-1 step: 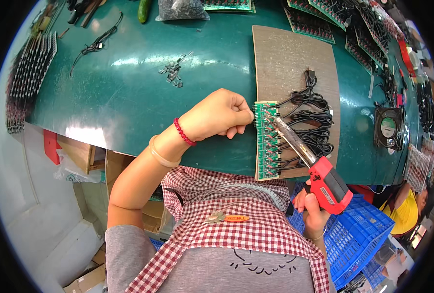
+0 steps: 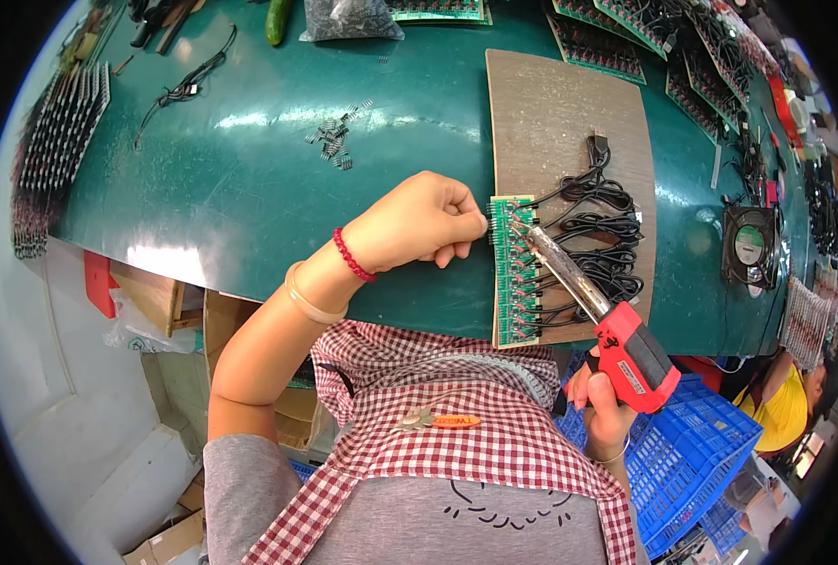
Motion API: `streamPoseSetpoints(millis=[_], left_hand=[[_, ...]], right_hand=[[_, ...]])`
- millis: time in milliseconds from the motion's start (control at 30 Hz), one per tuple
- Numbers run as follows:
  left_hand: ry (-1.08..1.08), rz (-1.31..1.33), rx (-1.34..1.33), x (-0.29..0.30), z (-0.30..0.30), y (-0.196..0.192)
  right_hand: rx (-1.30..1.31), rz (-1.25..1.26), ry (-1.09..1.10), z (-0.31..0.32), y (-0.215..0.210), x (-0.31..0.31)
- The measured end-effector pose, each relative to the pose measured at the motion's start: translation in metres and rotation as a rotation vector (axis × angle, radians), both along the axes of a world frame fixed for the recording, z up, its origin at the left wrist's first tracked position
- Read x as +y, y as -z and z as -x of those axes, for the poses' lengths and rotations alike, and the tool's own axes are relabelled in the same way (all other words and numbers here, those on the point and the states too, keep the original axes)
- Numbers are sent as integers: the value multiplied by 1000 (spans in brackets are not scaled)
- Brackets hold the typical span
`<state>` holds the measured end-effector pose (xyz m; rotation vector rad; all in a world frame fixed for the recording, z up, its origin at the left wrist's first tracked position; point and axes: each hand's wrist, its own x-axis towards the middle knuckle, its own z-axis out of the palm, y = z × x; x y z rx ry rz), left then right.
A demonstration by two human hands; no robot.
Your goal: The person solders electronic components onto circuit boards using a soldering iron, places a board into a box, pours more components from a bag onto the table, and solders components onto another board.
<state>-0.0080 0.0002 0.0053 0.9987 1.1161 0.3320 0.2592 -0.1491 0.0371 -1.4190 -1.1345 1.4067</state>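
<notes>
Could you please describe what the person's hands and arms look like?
The left hand is ungloved, with a red, beaded-looking bracelet at the wrist, a smooth pale bangle above it and a short grey sleeve. The right hand is ungloved too, with a thin pale band at its wrist.

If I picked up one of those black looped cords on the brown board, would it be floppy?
The thin, black looped cords would probably bend, since they curve so much. A bundle might keep its shape, because its loops look gathered together. Lifting one could tug the narrow green circuit-board strip, as the cords' ends run onto it.
</notes>
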Motion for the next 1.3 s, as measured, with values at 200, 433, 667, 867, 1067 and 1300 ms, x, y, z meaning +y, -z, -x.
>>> streamPoseSetpoints(millis=[200,433,667,867,1067,1300], left_hand=[[-114,-987,1083,13,31,-10],[-162,-970,998,7,62,19],[-142,-987,988,12,58,17],[-62,-993,1035,15,59,17],[239,-892,1327,22,84,23],[66,-1021,1217,1,49,-26]], right_hand=[[64,-209,116,-15,-17,7],[88,-678,733,-109,-43,35],[-415,-501,1282,-215,-26,63],[-424,-492,1243,-246,-5,58],[-358,-434,1255,-231,-10,65],[-21,-626,1264,-190,-41,24]])
